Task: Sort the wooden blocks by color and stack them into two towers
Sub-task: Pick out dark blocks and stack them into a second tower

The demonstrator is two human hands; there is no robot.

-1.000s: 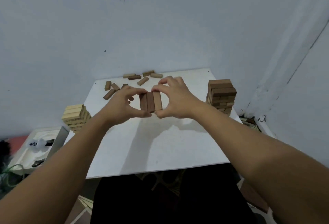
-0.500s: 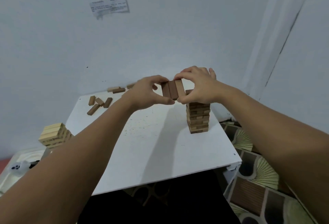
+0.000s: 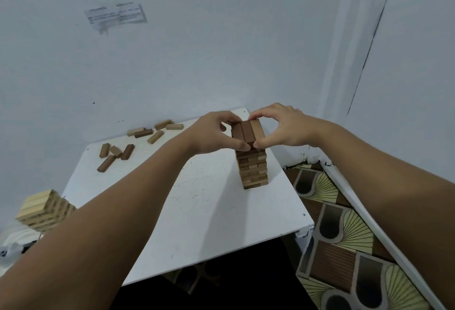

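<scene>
A row of three dark brown blocks (image 3: 247,131) sits on top of the dark tower (image 3: 253,170) at the right side of the white table (image 3: 197,211). My left hand (image 3: 214,133) pinches the row from its left side and my right hand (image 3: 283,126) pinches it from the right, thumbs at the near ends. A pale tower (image 3: 44,210) stands at the left, off the table's left edge. Several loose blocks (image 3: 115,153) lie at the table's far left, with several more (image 3: 155,131) along the far edge.
The wall rises right behind the table, with a paper note (image 3: 115,15) on it. Patterned flooring (image 3: 344,236) and a white ledge (image 3: 384,231) lie to the right. White clutter (image 3: 9,250) sits at the lower left. The table's near edge overhangs a dark gap.
Both hands carried the three dark blocks from the table's middle to the right and set them on top of the dark tower. The camera turned right.
</scene>
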